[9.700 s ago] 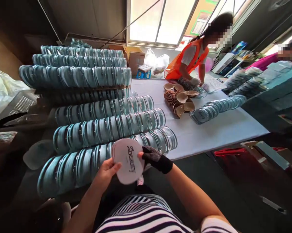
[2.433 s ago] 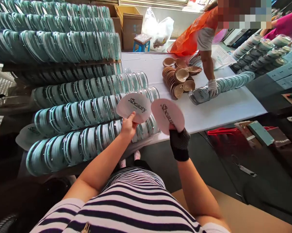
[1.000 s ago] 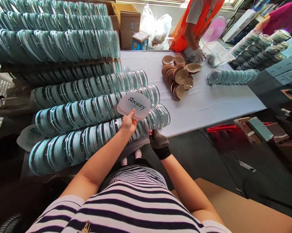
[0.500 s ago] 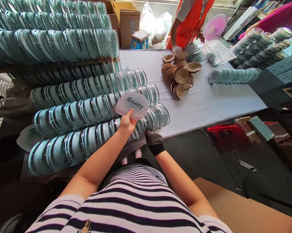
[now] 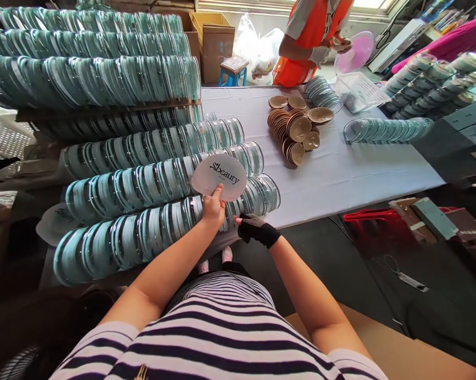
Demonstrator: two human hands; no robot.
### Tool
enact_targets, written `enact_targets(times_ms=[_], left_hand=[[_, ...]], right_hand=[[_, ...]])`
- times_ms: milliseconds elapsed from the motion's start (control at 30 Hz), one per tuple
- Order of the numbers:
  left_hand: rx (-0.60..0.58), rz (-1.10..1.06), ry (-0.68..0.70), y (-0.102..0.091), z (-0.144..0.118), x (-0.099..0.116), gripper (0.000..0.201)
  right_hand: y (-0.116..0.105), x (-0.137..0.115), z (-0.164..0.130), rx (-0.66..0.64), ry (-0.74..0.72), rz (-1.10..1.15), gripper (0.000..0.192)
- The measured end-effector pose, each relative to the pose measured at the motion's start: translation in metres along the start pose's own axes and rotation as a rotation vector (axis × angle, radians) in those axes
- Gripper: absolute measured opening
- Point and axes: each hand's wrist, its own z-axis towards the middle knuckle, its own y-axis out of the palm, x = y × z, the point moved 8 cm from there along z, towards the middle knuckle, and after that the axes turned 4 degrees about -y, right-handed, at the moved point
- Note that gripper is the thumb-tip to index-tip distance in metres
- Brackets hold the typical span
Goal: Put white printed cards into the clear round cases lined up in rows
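Holding a thin stack of white oval cards (image 5: pixel 219 177) printed "Sbeauty", the bare left hand (image 5: pixel 213 208) sits at the centre of the frame, its grip pinched shut on the cards' lower edge, thumb in front. The cards stand upright in front of the long rows of clear cases with teal inserts (image 5: pixel 154 211) that lie on their sides across the left half of the frame. The gloved right hand (image 5: pixel 256 228) is just right of the left, low at the near end of the front row; its fingers curl toward that row's last cases, but whether they have hold of anything cannot be told.

By the look of it, much is already done: many filled rows are stacked up the left side, more on a board above. Work remains, since cards are in hand and a pile of tan cups (image 5: pixel 295 134) waits on the white surface (image 5: pixel 341 174). A person in an orange vest (image 5: pixel 313 31) stands at the far end.
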Motion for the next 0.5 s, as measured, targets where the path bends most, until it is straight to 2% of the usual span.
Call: enact_targets(times_ms=[67,133,233,333,400,500], left_hand=[[-0.011,0.0,0.01,0.001,0.0,-0.001,0.044],[-0.005,0.005,0.01,0.001,0.002,-0.002,0.041],[0.01,0.004,0.002,0.002,0.005,-0.002,0.039],[-0.001,0.02,-0.016,0.003,0.002,-0.001,0.038],[-0.027,0.065,-0.034,0.001,-0.003,0.0,0.037],[-0.039,0.148,-0.034,-0.008,-0.012,0.004,0.035]], right_hand=[[-0.005,-0.01,-0.008,0.117,-0.155,0.054,0.035],[-0.015,-0.024,-0.019,0.305,-0.263,-0.125,0.036],[-0.036,-0.054,-0.035,0.611,-0.348,-0.429,0.035],[-0.063,-0.092,-0.047,0.872,-0.47,-0.548,0.041],[-0.07,-0.112,-0.049,0.937,-0.554,-0.632,0.05],[-0.056,-0.126,-0.046,0.879,-0.644,-0.74,0.057]])
